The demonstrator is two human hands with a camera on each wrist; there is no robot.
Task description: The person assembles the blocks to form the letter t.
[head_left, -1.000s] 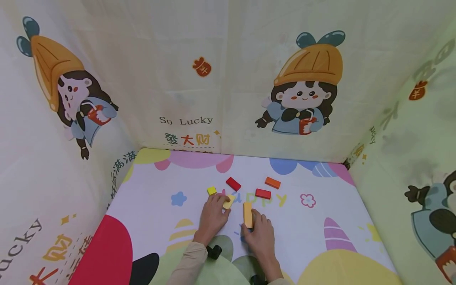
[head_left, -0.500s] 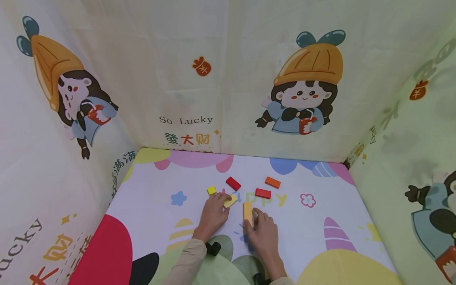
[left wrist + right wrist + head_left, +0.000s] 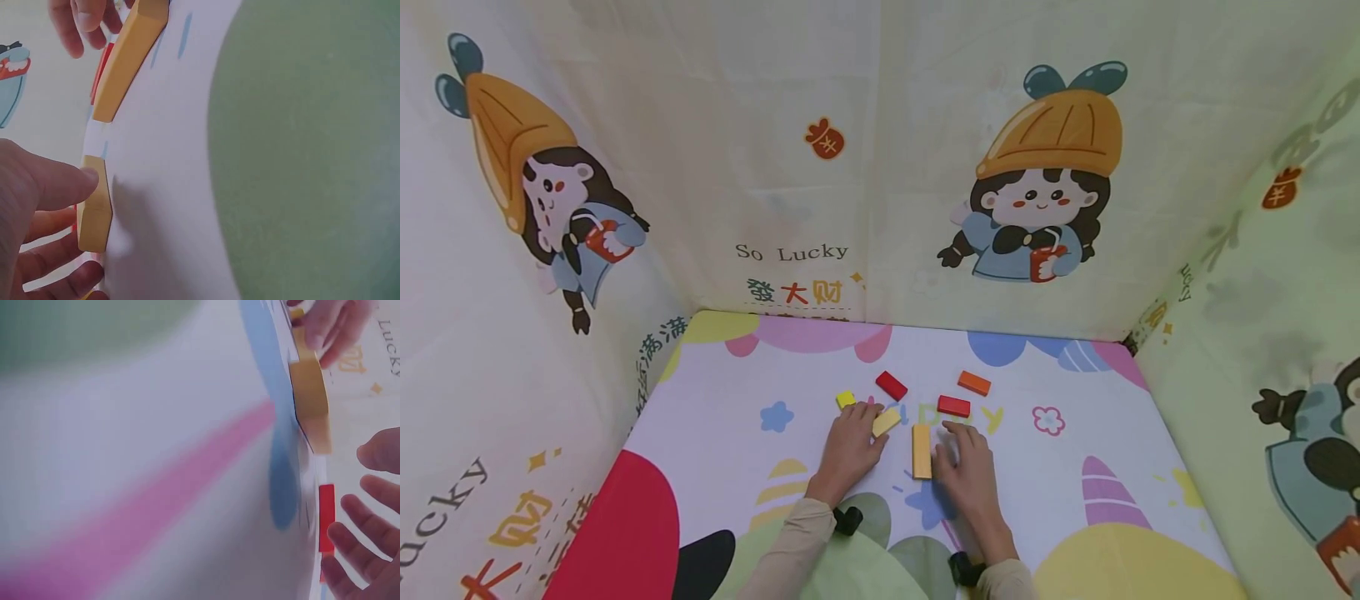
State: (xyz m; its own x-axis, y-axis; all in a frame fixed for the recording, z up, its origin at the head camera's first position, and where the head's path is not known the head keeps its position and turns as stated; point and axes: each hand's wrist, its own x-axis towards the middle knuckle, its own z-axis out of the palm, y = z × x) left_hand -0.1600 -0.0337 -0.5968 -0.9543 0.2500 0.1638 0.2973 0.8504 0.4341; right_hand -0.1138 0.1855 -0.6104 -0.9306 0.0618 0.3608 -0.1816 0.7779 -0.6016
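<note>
My left hand (image 3: 848, 450) holds a small pale yellow block (image 3: 886, 422), its thumb (image 3: 75, 187) against the block in the left wrist view and its fingers on the far side. To the right of that block, a longer orange-yellow block (image 3: 922, 452) lies on the printed mat. My right hand (image 3: 967, 467) is just right of this longer block, fingers spread and relaxed, with nothing in its grasp. In the right wrist view, a gap separates its fingers (image 3: 369, 525) from the longer block (image 3: 310, 394).
Beyond the hands lie a yellow cube (image 3: 846, 399), a red block (image 3: 891, 385), another red block (image 3: 953, 407) and an orange block (image 3: 974, 383). Cartoon-printed cloth walls (image 3: 895, 208) enclose the mat (image 3: 1037, 475) at the back and sides.
The right hand has let go of the longer block and moved right, its fingers spreading. The pale yellow block at the left hand has turned slightly and shifted right.
</note>
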